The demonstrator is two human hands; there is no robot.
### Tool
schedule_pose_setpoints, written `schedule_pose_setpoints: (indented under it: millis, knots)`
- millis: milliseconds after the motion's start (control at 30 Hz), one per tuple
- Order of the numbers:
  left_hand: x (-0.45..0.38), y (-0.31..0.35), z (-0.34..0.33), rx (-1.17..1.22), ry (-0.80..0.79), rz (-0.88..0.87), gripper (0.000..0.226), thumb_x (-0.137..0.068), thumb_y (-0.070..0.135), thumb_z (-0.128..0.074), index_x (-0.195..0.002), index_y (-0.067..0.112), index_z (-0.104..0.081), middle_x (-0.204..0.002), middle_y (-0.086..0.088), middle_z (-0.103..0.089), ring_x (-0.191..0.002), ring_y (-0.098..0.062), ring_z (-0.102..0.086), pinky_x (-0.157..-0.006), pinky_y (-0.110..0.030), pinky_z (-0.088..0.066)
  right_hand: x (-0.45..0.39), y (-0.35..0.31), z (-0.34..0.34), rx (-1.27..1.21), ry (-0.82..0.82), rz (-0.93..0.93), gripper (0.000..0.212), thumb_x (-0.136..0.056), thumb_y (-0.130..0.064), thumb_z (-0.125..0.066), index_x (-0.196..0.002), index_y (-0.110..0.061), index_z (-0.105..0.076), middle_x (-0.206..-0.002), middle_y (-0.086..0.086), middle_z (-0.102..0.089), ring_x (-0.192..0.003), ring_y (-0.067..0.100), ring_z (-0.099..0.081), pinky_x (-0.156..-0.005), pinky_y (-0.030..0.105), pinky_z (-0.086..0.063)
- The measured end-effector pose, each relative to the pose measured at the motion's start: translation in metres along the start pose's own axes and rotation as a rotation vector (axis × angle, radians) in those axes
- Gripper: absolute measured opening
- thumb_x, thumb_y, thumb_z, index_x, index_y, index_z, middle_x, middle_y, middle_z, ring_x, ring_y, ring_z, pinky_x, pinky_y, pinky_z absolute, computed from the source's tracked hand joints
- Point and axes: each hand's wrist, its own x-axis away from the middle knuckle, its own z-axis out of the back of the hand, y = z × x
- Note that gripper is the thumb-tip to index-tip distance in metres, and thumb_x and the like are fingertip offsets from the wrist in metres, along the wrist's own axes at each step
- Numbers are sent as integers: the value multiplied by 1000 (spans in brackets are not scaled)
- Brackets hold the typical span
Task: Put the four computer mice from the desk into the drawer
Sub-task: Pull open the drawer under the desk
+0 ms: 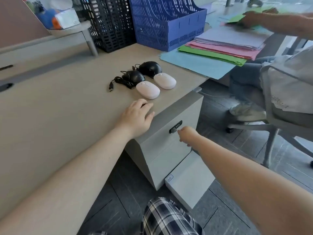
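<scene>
Four mice lie together on the beige desk (pixel 59 107) near its right edge. Two are pink and cordless, a front pink mouse (pixel 147 90) and a rear pink mouse (pixel 165 80). Behind them are two black corded mice (pixel 133 76) (pixel 150 67), their cable and USB plug (pixel 111 88) trailing left. My left hand (pixel 137 116) rests flat on the desk edge just in front of the pink mice, holding nothing. My right hand (pixel 186 135) is on the grey cabinet's top drawer (pixel 162 146), beside its combination lock (pixel 175 126), with the fingers curled onto the drawer front.
A lower drawer front (pixel 188 180) juts out below. Blue (pixel 166 22) and black (pixel 110 24) file racks stand at the back of the desk. Stacked coloured papers (pixel 220 50) lie to the right. Another person sits on a wheeled chair (pixel 271 128) at the right.
</scene>
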Motion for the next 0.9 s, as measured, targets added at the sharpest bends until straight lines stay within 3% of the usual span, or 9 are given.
schedule_pose_setpoints:
  millis: [133,300,567,700,800,833,900]
  knots:
    - [-1,-2,-1,-9,20,7,59,-86,40,-34,-134,11,-53,-133,-7,-51,-125,-28,-44,-105,-42,-39,-10,-7,-11,-88,18,-24,19,-99,-19,-38,-85,-13,-50,-99,11,-51,-90,21,-48,-80,32,-41]
    - [-2,-4,-3,-32,34,-4,59,-86,40,-34,-133,11,-53,-130,-9,-52,-123,-30,-46,-104,-41,-38,-19,-8,-20,-235,39,-70,10,-97,-17,-41,-95,-12,-50,-100,11,-56,-88,24,-52,-83,38,-48]
    - [-1,-3,-2,-53,35,-18,74,-80,51,-20,-130,10,-56,-126,-9,-55,-117,-32,-50,-100,-43,-43,-11,-5,-23,-391,24,-107,7,-96,-18,-41,-99,-16,-47,-103,7,-52,-91,22,-49,-77,36,-43]
    - [-2,-3,-1,-46,7,6,58,-87,42,-32,-131,11,-54,-127,-8,-53,-120,-30,-47,-101,-43,-42,-5,-7,-8,-332,-67,-200,9,-97,-17,-44,-99,-12,-51,-92,4,-57,-92,22,-50,-66,33,-45]
    - [-1,-3,-1,-43,-1,3,56,-87,40,-34,-131,11,-55,-127,-8,-54,-119,-30,-47,-100,-43,-42,10,-3,9,-192,-127,-307,17,-98,-19,-47,-102,-6,-57,-85,2,-59,-95,22,-50,-80,34,-51]
    - [0,-2,0,-43,-1,0,56,-87,39,-34,-131,11,-55,-127,-8,-54,-119,-30,-47,-100,-43,-42,15,2,11,-117,-63,-283,22,-96,-18,-48,-110,-4,-56,-93,6,-60,-98,25,-52,-85,37,-53]
    - [2,-1,2,-44,-7,3,58,-88,39,-31,-133,10,-53,-129,-8,-53,-120,-30,-47,-100,-42,-43,26,9,14,61,263,-133,35,-92,-15,-49,-126,-6,-49,-118,14,-54,-117,31,-46,-90,41,-47]
